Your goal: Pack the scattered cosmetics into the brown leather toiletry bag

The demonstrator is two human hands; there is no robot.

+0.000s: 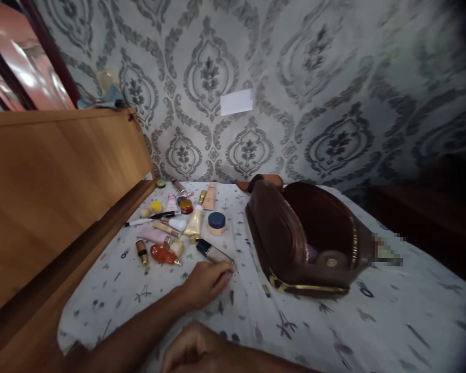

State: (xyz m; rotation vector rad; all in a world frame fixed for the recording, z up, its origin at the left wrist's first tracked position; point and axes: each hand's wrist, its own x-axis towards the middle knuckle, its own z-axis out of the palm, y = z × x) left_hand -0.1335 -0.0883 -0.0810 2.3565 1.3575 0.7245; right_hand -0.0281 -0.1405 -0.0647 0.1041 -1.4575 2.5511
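My left hand (208,284) rests on the patterned cloth, fingers curled together, right by the base of a foundation bottle (214,253) with a black cap. Whether the fingers touch or grip that bottle I cannot tell. Lower down, my right hand (198,344) is loosely closed and partly cut off by the frame; its palm side is hidden. Beyond the left hand lie a blue-lidded jar (216,224), a cream tube (194,221), an orange-red bottle (163,255) and a small gold-and-black bottle (142,253). To the right stands an unzipped brown bag (272,228), a purple item (311,253) inside.
More cosmetics cluster at the back left, among them a peach tube (209,197), an amber jar (186,206) and a pink tube (154,237). A wooden panel (62,171) borders the left side. Behind the cloth (112,295) rises a wallpapered wall (248,67).
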